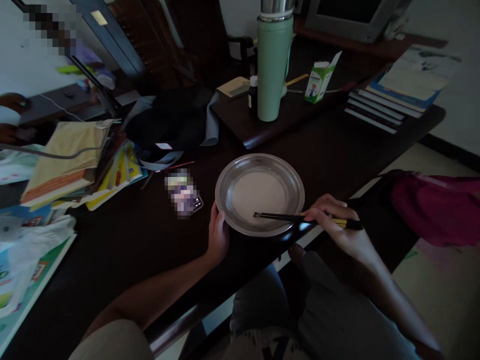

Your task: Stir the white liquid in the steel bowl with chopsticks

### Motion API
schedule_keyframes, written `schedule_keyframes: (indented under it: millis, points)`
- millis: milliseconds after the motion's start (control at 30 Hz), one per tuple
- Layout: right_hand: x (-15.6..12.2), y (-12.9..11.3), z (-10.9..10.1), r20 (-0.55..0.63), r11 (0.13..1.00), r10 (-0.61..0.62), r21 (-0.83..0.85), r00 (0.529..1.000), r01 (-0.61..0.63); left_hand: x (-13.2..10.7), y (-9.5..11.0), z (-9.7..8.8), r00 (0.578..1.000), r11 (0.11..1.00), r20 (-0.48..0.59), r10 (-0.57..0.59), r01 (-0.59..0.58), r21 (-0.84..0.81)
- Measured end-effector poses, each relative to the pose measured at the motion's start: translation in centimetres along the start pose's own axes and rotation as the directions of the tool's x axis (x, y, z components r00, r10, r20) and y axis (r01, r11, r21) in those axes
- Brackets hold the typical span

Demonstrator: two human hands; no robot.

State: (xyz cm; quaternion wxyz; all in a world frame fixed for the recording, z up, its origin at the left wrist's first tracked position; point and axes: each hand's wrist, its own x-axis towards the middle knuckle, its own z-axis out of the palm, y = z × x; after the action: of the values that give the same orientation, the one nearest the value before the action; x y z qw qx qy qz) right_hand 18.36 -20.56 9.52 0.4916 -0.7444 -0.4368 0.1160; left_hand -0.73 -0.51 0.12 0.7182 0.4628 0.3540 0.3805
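A metal basin [300, 192] stands on the dark table near its front edge. Whitish liquid [258, 194] covers its bottom. My left hand [218, 234] grips the basin's near left side, thumb by the rim and the other fingers partly hidden beneath it. Black chopsticks [281, 217] with gold bands lie in the grasp of my right hand [332, 220], just off the basin's right rim. Their tips are close together at the near edge of the liquid; whether they dip in is too dim to tell.
A phone [197, 203] lies left of the basin. Behind stand a green thermos [273, 70], a dark bottle [253, 97] and a small box [320, 82]. Books [71, 145] and a black bag [168, 120] fill the left; more books [393, 102] sit at right. A person's arm [11, 117] shows far left.
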Motion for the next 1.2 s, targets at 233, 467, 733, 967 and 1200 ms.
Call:
schedule_keyframes:
  millis: [233, 467, 733, 967, 1200]
  points:
    - [1.6, 1.6, 4.1, -0.064, 0.994, -0.061, -0.093, 0.996, 0.055, 0.0, -0.1, 0.0, 1.0, 1.0, 0.006, 0.009, -0.009, 0.002]
    - [2.1, 2.0, 3.3, -0.205, 0.979, -0.07, -0.203, 0.976, 0.027, 0.0, -0.1, -0.1, 1.0, 1.0, -0.002, 0.0, 0.0, 0.0]
    - [0.1, 0.9, -1.3, -0.262, 0.99, 0.044, -0.117, 0.964, -0.076, 0.2, -0.4, -0.3, 1.0, 1.0, -0.006, 0.023, -0.023, 0.015]
    - [-0.5, -0.2, -0.9, -0.062, 0.997, 0.06, -0.037, 0.996, -0.062, 0.1, -0.3, -0.2, 1.0, 0.999, -0.009, 0.027, -0.027, 0.033]
    - [0.9, 1.2, 3.3, -0.031, 0.996, -0.057, -0.077, 0.998, 0.055, 0.0, 0.0, 0.1, 1.0, 1.0, -0.014, -0.002, 0.001, -0.022]
